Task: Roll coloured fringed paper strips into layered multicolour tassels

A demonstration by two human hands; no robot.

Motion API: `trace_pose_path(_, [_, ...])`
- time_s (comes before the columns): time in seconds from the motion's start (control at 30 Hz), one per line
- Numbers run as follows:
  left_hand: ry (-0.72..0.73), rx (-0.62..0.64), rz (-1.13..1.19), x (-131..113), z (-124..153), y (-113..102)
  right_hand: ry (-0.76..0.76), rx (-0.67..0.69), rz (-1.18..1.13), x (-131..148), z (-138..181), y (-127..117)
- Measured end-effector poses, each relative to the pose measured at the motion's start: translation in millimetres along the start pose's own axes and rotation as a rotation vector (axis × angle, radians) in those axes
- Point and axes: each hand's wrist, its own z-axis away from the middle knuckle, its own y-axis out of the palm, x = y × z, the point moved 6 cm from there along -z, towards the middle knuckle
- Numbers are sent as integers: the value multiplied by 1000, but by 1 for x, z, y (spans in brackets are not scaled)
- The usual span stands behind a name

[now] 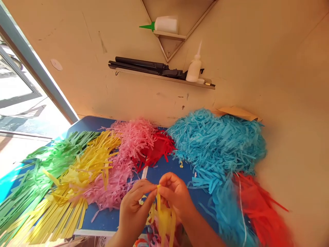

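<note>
One left hand (133, 204): I see it low in the middle of my view, thumb and forefinger pressed close together at the top of some yellow strips (166, 223), other fingers loosely curled.
One right hand (177, 195): It faces the left hand, forefinger arched and thumb brought against it, pinching at the same spot; I cannot tell which fingertip bears most of the hold.
Yellow strips: They hang from the pinch between the hands, near the front edge of the blue table (164, 168), their lower ends loose and blurred.
Weight and feel: I judge them very light, limp and thin, like tissue or crepe paper, so they would flutter and crease easily; I expect little slip but some risk of tearing if pulled hard.
Where to hold: I would take the narrow gathered top, with a light fingertip pinch, and let the tails fall free.
Left of the hands: Green strips (59, 159), a yellow pile (96, 157) and pink fringe (137, 135) lie side by side.
Beyond the hands: Red fringe (159, 147) lies against the pink.
Right of the hands: A large sky-blue heap (216, 144) spreads out, with a white string (241, 195) and blurred red strips (264, 202) beside its lower part.
</note>
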Motion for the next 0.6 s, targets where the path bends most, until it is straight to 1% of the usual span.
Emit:
trace_pose_path(0.1, [-31,25,11,2,5,-8,-69,7,7,-2,1,14])
trace_pose_path(0.23, [5,75,-6,8,16,-21,-197,10,94,-4,8,32])
trace_pose_path(0.27, [-17,84,-15,13,20,-25,-211,24,125,-5,7,34])
trace_pose_path(0.3, [-70,80,-25,21,22,-30,-215,42,172,-7,4,33])
trace_pose_path(0.33, [-162,46,-29,31,25,-38,-213,49,250,-8,-3,28])
trace_pose_path(0.4, [-431,-106,38,55,30,-63,-186,1,571,-9,-26,5])
trace_pose_path(0.43, [-584,-183,118,68,33,-74,-171,-74,796,-8,-41,-12])
trace_pose_path(0.47, [-721,-232,224,78,36,-83,-134,-138,1075,-8,-57,-29])
trace_pose_path(0.5, [-823,-236,334,86,37,-86,-109,-172,1182,-9,-72,-45])
trace_pose_path(0.53, [-886,-203,436,91,36,-86,-88,-172,1253,-12,-87,-56])
trace_pose_path(0.6, [-922,-91,549,94,33,-76,-59,-118,1337,-25,-110,-69])
